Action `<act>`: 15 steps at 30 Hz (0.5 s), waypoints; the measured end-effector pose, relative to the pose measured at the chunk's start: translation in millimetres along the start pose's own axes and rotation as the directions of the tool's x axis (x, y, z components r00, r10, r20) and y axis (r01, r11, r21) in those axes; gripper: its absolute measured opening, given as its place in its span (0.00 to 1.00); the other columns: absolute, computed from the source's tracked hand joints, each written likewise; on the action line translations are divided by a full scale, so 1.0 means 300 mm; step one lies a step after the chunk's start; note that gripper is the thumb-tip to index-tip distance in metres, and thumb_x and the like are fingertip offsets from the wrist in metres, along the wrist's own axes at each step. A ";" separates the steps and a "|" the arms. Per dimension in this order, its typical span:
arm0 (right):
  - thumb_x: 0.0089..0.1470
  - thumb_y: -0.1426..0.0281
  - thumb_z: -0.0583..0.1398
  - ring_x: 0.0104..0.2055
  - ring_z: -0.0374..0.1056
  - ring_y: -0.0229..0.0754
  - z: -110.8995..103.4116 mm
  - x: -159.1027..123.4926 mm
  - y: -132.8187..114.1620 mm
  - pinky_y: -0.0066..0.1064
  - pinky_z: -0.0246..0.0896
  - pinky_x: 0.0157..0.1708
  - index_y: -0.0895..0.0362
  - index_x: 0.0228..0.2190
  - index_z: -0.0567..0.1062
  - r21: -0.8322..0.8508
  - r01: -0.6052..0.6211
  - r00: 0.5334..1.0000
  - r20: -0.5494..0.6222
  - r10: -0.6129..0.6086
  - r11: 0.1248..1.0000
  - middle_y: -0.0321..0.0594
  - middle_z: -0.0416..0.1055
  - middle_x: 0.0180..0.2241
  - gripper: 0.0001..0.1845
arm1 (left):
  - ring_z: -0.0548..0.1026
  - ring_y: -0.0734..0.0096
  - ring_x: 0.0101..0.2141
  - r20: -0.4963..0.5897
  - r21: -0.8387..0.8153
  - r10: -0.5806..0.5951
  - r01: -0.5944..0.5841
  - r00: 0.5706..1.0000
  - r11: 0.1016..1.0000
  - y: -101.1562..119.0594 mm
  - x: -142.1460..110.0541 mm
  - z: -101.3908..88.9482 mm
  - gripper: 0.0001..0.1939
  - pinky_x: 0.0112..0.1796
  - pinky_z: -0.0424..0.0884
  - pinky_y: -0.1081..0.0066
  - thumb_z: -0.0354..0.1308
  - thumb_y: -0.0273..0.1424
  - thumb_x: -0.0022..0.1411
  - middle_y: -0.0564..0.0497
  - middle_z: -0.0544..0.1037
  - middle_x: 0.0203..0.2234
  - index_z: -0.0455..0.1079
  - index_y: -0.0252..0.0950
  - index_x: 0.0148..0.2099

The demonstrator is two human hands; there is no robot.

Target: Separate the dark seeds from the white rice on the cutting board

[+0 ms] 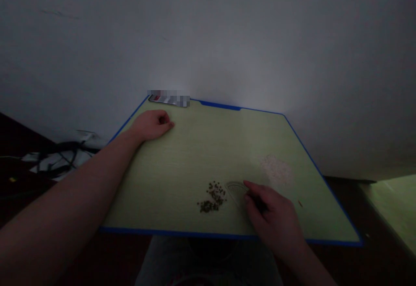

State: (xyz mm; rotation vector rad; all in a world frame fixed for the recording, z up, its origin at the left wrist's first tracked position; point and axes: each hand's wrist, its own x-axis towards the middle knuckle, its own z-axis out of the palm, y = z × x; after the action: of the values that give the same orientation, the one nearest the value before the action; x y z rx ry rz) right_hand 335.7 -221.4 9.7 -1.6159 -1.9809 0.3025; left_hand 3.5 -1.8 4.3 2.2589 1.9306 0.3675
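My right hand (271, 216) rests near the front of a green table (182, 164) with a blue rim, its fingers on a clear plastic protractor (234, 188). Just left of the protractor lies a small heap of dark green seeds (212, 197). A pale patch of white grains (276, 171) lies behind my right hand. My left hand (151, 123) lies loosely curled on the far left part of the table, holding nothing, close to a flat phone-like object (169, 99) at the back edge.
A white wall (227, 39) rises directly behind the table. Dark cables and white cloth (61, 158) lie on the floor to the left. A second green surface (396, 203) shows at the right edge. The room is dim.
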 end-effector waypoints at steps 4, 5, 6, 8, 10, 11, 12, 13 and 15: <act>0.56 0.69 0.55 0.29 0.77 0.43 -0.004 -0.030 0.013 0.33 0.75 0.29 0.59 0.41 0.80 -0.013 0.012 0.999 -0.035 -0.012 1.000 0.45 0.81 0.32 0.16 | 0.72 0.62 0.31 -0.006 -0.007 -0.001 0.001 1.000 1.000 0.005 -0.003 -0.003 0.19 0.30 0.61 0.67 0.51 0.48 0.55 0.46 0.77 0.30 0.70 0.37 0.34; 0.56 0.69 0.55 0.29 0.77 0.43 -0.004 -0.036 0.015 0.33 0.75 0.29 0.59 0.41 0.80 -0.009 0.019 0.999 -0.039 -0.019 1.000 0.44 0.81 0.32 0.16 | 0.72 0.62 0.31 -0.009 -0.007 -0.004 0.004 1.000 1.000 0.004 -0.003 -0.002 0.19 0.30 0.61 0.67 0.51 0.48 0.55 0.46 0.77 0.30 0.70 0.37 0.34; 0.55 0.70 0.55 0.29 0.77 0.43 -0.004 -0.040 0.015 0.32 0.75 0.29 0.58 0.41 0.80 -0.003 0.028 0.999 -0.038 -0.028 1.000 0.44 0.81 0.32 0.16 | 0.72 0.62 0.31 -0.009 -0.006 -0.008 0.008 1.000 1.000 0.003 -0.002 -0.001 0.19 0.30 0.61 0.67 0.51 0.48 0.55 0.47 0.77 0.30 0.70 0.38 0.34; 0.55 0.70 0.55 0.29 0.77 0.42 0.002 -0.039 0.007 0.32 0.75 0.30 0.58 0.41 0.80 0.009 0.055 0.998 -0.030 -0.054 0.998 0.44 0.80 0.31 0.16 | 0.73 0.63 0.31 -0.004 -0.003 -0.014 0.014 1.000 1.000 0.000 0.001 0.002 0.19 0.30 0.61 0.67 0.51 0.48 0.54 0.47 0.78 0.30 0.70 0.38 0.34; 0.56 0.71 0.54 0.30 0.77 0.42 0.012 -0.030 -0.005 0.31 0.75 0.31 0.59 0.42 0.79 0.012 0.072 0.997 -0.022 -0.071 0.997 0.44 0.81 0.32 0.17 | 0.73 0.63 0.31 -0.001 0.001 -0.016 0.016 1.000 1.000 -0.002 0.003 0.004 0.19 0.30 0.61 0.67 0.51 0.48 0.54 0.47 0.78 0.30 0.70 0.38 0.34; 0.56 0.72 0.54 0.30 0.77 0.42 0.017 -0.024 -0.010 0.32 0.75 0.31 0.60 0.42 0.79 0.007 0.074 0.997 -0.024 -0.073 0.997 0.45 0.81 0.32 0.17 | 0.73 0.63 0.31 0.001 -0.001 -0.016 0.016 1.000 1.000 -0.002 0.003 0.004 0.19 0.30 0.61 0.67 0.51 0.49 0.54 0.47 0.77 0.29 0.70 0.38 0.34; 0.56 0.72 0.54 0.31 0.77 0.43 0.021 -0.017 -0.011 0.32 0.75 0.32 0.60 0.42 0.79 -0.001 0.071 0.997 -0.030 -0.071 0.997 0.46 0.81 0.33 0.17 | 0.72 0.63 0.31 0.001 -0.005 -0.017 0.017 1.000 1.000 -0.001 0.003 0.003 0.19 0.30 0.61 0.67 0.51 0.49 0.54 0.47 0.77 0.29 0.70 0.38 0.34; 0.57 0.71 0.54 0.32 0.78 0.43 0.024 -0.010 -0.008 0.32 0.75 0.33 0.61 0.42 0.79 -0.012 0.064 0.997 -0.040 -0.064 0.998 0.47 0.81 0.34 0.17 | 0.72 0.63 0.31 0.001 -0.013 -0.017 0.017 1.000 1.000 -0.001 0.002 0.002 0.20 0.30 0.61 0.67 0.51 0.49 0.54 0.47 0.77 0.29 0.70 0.38 0.34; 0.57 0.70 0.55 0.33 0.77 0.44 0.020 0.003 0.011 0.34 0.75 0.34 0.62 0.43 0.79 -0.043 0.032 0.997 -0.064 -0.034 0.999 0.48 0.81 0.36 0.17 | 0.72 0.63 0.31 -0.001 -0.029 -0.015 0.015 1.000 0.999 0.002 -0.001 0.000 0.20 0.30 0.61 0.67 0.51 0.48 0.54 0.47 0.77 0.29 0.71 0.37 0.34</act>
State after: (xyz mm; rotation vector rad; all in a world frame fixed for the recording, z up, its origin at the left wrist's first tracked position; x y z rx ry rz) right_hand 335.1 -218.6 3.5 -1.5974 -1.9754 0.1947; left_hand 4.0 -2.2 4.5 2.2255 1.9297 0.3927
